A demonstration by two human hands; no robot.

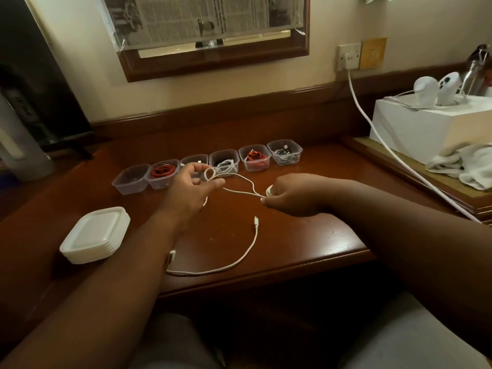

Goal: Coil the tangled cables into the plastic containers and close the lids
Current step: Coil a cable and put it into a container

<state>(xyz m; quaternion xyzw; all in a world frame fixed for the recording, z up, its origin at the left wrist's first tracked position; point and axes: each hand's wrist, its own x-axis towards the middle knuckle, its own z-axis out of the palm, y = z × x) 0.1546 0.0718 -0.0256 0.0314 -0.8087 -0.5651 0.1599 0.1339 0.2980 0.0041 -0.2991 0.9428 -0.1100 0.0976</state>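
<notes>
Head view, white cable (241, 192) stretched left-right between left hand (193, 187), right hand (288, 194)

Desk corner clutter, right side and back wall.
A white box (428, 129) holds two white controllers (436, 90) at right; crumpled white cloth (468, 163) below it; wall socket (349, 55) and newspaper-covered mirror (207, 22) above.

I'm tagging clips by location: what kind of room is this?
Probably a hotel room or bedroom: a polished dark wooden desk against the wall, a wood-framed mirror covered with newspaper, and a white wall socket.
</notes>
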